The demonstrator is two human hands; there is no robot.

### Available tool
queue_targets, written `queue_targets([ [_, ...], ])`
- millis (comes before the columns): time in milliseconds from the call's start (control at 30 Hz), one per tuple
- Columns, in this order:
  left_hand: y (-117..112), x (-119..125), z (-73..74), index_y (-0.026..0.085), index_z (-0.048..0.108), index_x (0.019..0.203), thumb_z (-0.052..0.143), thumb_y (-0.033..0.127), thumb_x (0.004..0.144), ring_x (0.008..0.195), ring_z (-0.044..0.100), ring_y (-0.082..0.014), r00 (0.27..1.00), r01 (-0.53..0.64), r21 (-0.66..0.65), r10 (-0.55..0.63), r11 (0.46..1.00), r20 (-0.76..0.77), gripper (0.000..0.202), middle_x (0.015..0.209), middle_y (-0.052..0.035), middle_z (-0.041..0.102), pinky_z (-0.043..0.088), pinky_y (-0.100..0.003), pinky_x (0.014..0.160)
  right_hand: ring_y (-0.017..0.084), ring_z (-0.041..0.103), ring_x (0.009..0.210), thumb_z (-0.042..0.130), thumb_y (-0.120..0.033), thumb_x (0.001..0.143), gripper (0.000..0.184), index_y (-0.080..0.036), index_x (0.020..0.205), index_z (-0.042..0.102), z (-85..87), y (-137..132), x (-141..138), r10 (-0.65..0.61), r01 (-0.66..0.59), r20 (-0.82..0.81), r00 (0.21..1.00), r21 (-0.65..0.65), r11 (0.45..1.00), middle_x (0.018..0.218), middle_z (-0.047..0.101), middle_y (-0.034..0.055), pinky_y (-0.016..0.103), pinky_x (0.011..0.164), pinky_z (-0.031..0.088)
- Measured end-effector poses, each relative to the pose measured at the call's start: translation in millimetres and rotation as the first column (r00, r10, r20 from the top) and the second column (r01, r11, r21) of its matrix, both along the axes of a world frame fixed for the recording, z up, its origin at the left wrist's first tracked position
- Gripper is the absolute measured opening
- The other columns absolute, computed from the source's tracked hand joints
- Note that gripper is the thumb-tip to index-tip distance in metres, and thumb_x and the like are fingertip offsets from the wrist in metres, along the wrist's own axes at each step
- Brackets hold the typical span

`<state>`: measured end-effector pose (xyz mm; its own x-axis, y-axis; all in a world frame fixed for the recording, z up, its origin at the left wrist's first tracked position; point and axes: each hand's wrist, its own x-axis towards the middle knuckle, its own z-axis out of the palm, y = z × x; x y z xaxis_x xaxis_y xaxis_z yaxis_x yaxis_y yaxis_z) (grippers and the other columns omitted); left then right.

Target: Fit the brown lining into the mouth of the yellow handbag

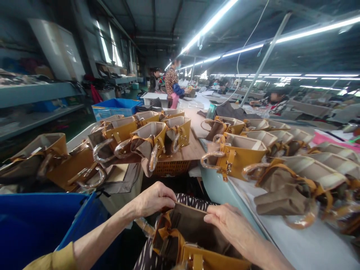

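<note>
On my lap, over a dark patterned cloth, rests a tan and brown handbag with its mouth facing up. My left hand pinches the far left part of the brown fabric edge. Farther right along that same edge, the thumb and fingers of my right hand close on it. Between the two hands the edge is drawn fairly straight. A plastic-wrapped handle sticks out at the bag's left side. The bag's bottom lies outside the view.
Finished-looking tan handbags crowd the table on the right, and more bags stand ahead on a board. A blue bin is close on my left; another blue crate sits farther off. Several people, one in a patterned top, are beyond.
</note>
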<state>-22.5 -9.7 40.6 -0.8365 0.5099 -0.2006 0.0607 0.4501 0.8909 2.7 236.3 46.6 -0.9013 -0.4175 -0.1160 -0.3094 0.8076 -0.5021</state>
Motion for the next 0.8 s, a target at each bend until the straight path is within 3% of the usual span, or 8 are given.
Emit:
queue_targets([
  [100,18,8,22.8,0.014,0.064,0.070,0.052,0.021,0.069,0.051,0.039,-0.0082,0.998,0.010,-0.018,-0.011,1.000,-0.063,0.014,0.053,0.0052,0.047,0.030,-0.019,0.048,0.021,0.056,0.072,0.057,-0.026,0.076,0.008,-0.022,0.074,0.064,11.8,-17,0,0.038,-0.038,-0.012,0.999,-0.040,0.998,0.072,0.065,0.0010,0.028,0.062,0.031],
  [367,55,32,85.9,0.020,0.056,0.073,0.061,0.026,0.072,0.056,0.048,-0.0118,0.898,-0.183,-0.242,0.062,0.953,-0.435,0.008,0.054,0.0062,0.053,0.031,-0.021,0.050,0.021,0.060,0.079,0.054,-0.021,0.074,0.015,-0.019,0.081,0.068,51.7,-31,0,0.122,-0.071,0.132,0.984,-0.336,0.939,0.078,0.068,-0.0017,0.025,0.062,0.041],
  [467,38,44,101.4,0.023,0.055,0.089,0.059,0.028,0.078,0.076,0.057,-0.0140,0.652,-0.286,0.022,0.211,0.958,-0.729,0.013,0.082,0.0028,0.064,0.041,-0.022,0.069,0.023,0.060,0.082,0.054,-0.022,0.076,0.018,-0.017,0.087,0.068,72.2,-8,-4,0.079,0.004,0.139,0.987,-0.517,0.856,0.081,0.068,0.0012,0.031,0.074,0.045],
  [567,7,49,99.8,0.022,0.053,0.091,0.052,0.027,0.084,0.100,0.054,-0.0169,0.356,-0.456,0.259,0.441,0.851,-0.824,0.009,0.110,-0.0010,0.060,0.038,-0.026,0.088,0.024,0.062,0.084,0.060,-0.032,0.078,0.025,-0.016,0.096,0.066,79.4,22,-10,0.021,0.168,0.232,0.973,-0.760,0.627,0.089,0.068,0.0051,0.035,0.078,0.047],
  [600,-2,47,93.6,0.022,0.053,0.091,0.050,0.028,0.085,0.101,0.053,-0.0170,0.376,-0.509,0.274,0.497,0.816,-0.782,0.009,0.110,-0.0015,0.059,0.037,-0.026,0.089,0.024,0.062,0.084,0.063,-0.035,0.077,0.028,-0.017,0.098,0.065,75.9,31,-11,-0.022,0.242,0.270,0.963,-0.820,0.519,0.091,0.068,0.0057,0.035,0.078,0.048],
  [667,-15,39,73.9,0.022,0.053,0.102,0.052,0.033,0.084,0.105,0.051,-0.0182,0.616,-0.506,0.177,0.497,0.844,-0.611,0.021,0.113,-0.0023,0.059,0.036,-0.028,0.092,0.023,0.064,0.080,0.071,-0.038,0.070,0.030,-0.020,0.094,0.065,59.2,44,-12,-0.139,0.363,0.336,0.932,-0.880,0.307,0.091,0.069,0.0042,0.034,0.075,0.051],
  [733,-19,30,49.9,0.021,0.046,0.119,0.062,0.035,0.076,0.115,0.045,-0.0209,0.862,-0.335,0.085,0.342,0.938,-0.374,0.048,0.125,-0.0050,0.052,0.033,-0.031,0.098,0.022,0.065,0.070,0.079,-0.036,0.060,0.032,-0.026,0.087,0.065,32.4,49,-12,-0.228,0.455,0.421,0.878,-0.882,0.124,0.081,0.070,-0.0009,0.032,0.063,0.054],
  [800,-14,21,28.2,0.020,0.041,0.126,0.073,0.032,0.062,0.115,0.045,-0.0240,0.963,-0.175,0.091,0.190,0.980,-0.191,0.073,0.127,-0.0070,0.051,0.035,-0.033,0.097,0.019,0.065,0.067,0.077,-0.036,0.065,0.028,-0.031,0.088,0.063,1.7,48,-11,-0.255,0.471,0.455,0.853,-0.882,0.002,0.078,0.070,-0.0055,0.030,0.058,0.054],
])
